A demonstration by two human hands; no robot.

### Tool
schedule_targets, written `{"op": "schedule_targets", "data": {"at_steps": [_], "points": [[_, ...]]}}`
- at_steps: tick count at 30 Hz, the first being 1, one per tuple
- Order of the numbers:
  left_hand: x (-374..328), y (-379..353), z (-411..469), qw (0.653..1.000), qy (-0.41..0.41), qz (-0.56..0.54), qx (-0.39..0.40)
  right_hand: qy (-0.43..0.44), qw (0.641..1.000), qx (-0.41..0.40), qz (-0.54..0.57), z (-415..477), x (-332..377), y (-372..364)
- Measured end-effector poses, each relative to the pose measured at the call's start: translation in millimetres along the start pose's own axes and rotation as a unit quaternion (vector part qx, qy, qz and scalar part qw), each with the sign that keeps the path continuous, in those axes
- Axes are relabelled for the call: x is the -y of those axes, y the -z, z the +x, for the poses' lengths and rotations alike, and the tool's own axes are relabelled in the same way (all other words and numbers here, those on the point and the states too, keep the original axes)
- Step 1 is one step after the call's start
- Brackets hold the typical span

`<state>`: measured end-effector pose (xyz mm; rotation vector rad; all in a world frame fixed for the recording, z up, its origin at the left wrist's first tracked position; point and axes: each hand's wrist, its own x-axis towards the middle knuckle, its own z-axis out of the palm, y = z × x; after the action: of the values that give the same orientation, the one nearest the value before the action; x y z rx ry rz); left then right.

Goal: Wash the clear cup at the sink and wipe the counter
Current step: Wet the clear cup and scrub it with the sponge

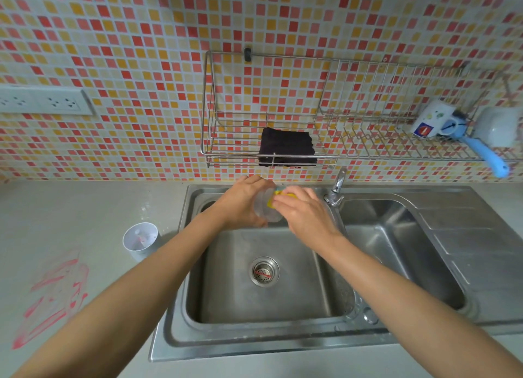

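Over the left basin of the steel sink (283, 329), my left hand (240, 202) grips the clear cup (268, 210), tipped on its side with its mouth toward the right. My right hand (305, 210) presses a yellow sponge (276, 198) into the cup's mouth. The cup's far side is hidden behind my fingers. Red smears (53, 290) mark the grey counter (70, 208) at the left.
A white cup (140, 240) stands on the counter left of the sink. The tap (338, 186) rises behind the divider. A wall rack (283, 151) holds a dark folded cloth (287, 147), a printed mug (434, 121) and a blue-handled brush (485, 154). Sockets (42, 100) sit at left.
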<state>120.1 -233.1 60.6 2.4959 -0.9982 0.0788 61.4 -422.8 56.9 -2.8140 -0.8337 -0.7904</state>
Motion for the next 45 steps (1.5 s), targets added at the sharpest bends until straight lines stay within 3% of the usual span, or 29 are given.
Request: {"op": "schedule_targets", "data": {"at_steps": [2,4,6,9,11,14,17,23,28,34,39,45], "points": [[0.5,1.6,0.2,1.000,0.002,0.004,0.000,-0.060,0.994,0.040,0.084,-1.8,10.8,-6.6],[2.2,1.4,-0.8,1.000,0.005,0.012,0.006,-0.134,0.965,0.122,0.192,-0.5,13.0,-8.8],[3.3,-1.3,-2.1,1.000,0.002,0.015,0.007,-0.128,0.963,0.150,0.186,2.5,7.9,-4.4],[-1.7,-1.1,0.7,1.000,-0.003,0.022,-0.001,-0.029,0.996,0.075,0.026,5.5,-1.2,-0.3],[-2.6,1.5,3.5,1.000,-0.002,0.022,-0.002,-0.021,0.998,0.055,0.002,5.1,0.7,-2.3],[-0.1,5.8,2.2,1.000,0.011,0.008,0.007,-0.065,0.992,0.046,0.094,0.2,10.1,-6.1],[2.7,3.9,-5.0,1.000,0.020,-0.009,0.012,-0.162,0.952,0.104,0.237,-3.6,12.4,-3.8],[-0.1,2.0,-4.8,0.995,0.057,-0.077,0.006,-0.045,0.992,0.037,0.108,-2.7,-9.6,-0.9],[8.7,5.5,-8.0,0.996,0.048,-0.068,0.023,-0.165,0.940,0.101,0.281,-12.1,-6.2,1.6],[4.3,3.0,-7.4,0.991,0.062,-0.115,0.013,-0.043,0.990,0.024,0.131,-11.4,-7.2,-2.1],[-0.3,-0.7,-12.3,0.973,0.096,-0.207,-0.034,-0.049,0.993,-0.031,0.101,-8.3,-3.7,-4.9],[4.5,-2.3,-14.0,0.975,0.088,-0.180,-0.094,-0.049,0.991,-0.027,0.119,4.9,6.1,-2.9]]}}
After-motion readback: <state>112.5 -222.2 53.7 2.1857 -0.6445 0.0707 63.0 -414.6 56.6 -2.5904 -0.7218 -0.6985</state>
